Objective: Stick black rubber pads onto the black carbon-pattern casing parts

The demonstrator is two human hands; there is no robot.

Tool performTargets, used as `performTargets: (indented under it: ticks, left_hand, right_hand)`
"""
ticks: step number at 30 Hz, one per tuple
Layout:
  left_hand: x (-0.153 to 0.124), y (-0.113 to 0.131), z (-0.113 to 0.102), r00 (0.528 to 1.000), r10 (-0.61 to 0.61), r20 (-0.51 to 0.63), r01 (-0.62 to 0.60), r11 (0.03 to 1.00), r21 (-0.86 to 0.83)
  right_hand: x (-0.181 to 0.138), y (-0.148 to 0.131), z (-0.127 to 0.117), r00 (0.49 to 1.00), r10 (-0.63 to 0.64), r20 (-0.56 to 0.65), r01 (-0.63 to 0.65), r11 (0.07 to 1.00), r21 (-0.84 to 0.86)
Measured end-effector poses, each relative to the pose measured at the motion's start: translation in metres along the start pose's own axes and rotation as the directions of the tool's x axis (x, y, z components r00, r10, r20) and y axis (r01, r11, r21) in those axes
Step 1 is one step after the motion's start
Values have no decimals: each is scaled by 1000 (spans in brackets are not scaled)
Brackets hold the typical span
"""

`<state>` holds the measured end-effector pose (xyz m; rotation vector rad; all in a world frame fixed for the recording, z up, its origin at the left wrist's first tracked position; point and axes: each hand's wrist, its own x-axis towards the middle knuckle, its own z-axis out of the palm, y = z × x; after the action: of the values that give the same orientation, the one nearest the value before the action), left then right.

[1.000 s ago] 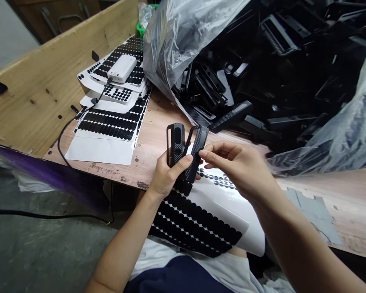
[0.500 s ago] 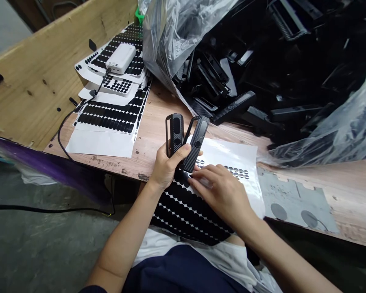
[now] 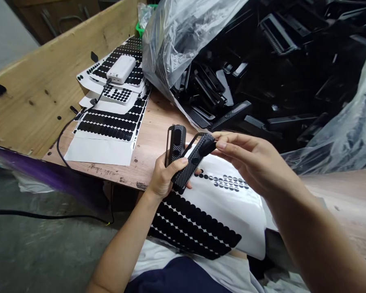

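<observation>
My left hand (image 3: 167, 173) is closed around two black plastic parts with a carbon-fibre pattern, one (image 3: 176, 142) upright and the other (image 3: 192, 162) leaning to the right. Each has a thin loop-shaped frame on its left side. With thumb and fingertips, my right hand (image 3: 247, 152) pinches a dark sticker (image 3: 212, 147) against the upper end of the leaning part. The fingers partly cover this sticker. Below both hands, a white sticker sheet (image 3: 244, 215) with rows of black oval and round stickers lies over the table edge and my lap.
A large clear plastic bag (image 3: 167, 44) full of similar black parts (image 3: 232, 116) takes up the table's back right. Sticker sheets (image 3: 100, 152) are stacked at left under a white power bank (image 3: 121, 69) with a black cable (image 3: 58, 140). A wooden board (image 3: 49, 81) borders the left side.
My right hand has moved up and right from the sticker sheet to the leaning part's upper end, carrying a black sticker. The leaning part is tilted further right in my left hand.
</observation>
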<state>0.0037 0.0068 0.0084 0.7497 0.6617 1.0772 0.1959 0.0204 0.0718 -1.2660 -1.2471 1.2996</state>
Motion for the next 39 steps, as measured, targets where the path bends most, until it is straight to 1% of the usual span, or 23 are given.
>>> performTargets:
  ticks: [3,7,12,16,24,31,39]
  left_hand:
    - [0,2,1,1000,-19,3,19,1000,8]
    - [0,2,-1,1000,-28,11,28,1000,-13]
    - [-1,1,-1,999,-46,8,46,999,-20]
    - [-2,3,1,999,-50,-20,49,999,-18]
    - [-1,4,3,999,-41,-31,41,999,-23]
    - [-2,4,2,999,-34,-15,34,999,-16]
    - [0,4,2,999,-35,-20,35,999,-13]
  right_hand:
    - [5,-2,1,998,-3,67,2,1000,9]
    - [6,-4,0,996,3,90,-3,1000,3]
    - [8,-4,-1,996,12,90,-13,1000,15]
    - [8,-3,0,998,-4,63,4,1000,-13]
    - [7,-3,1,998,-53,23,55,996,-73]
    - [8,-8,-1,998,15,68,-13,1000,-24]
    - [9,-5,0,997,-28,71,31,999,-38]
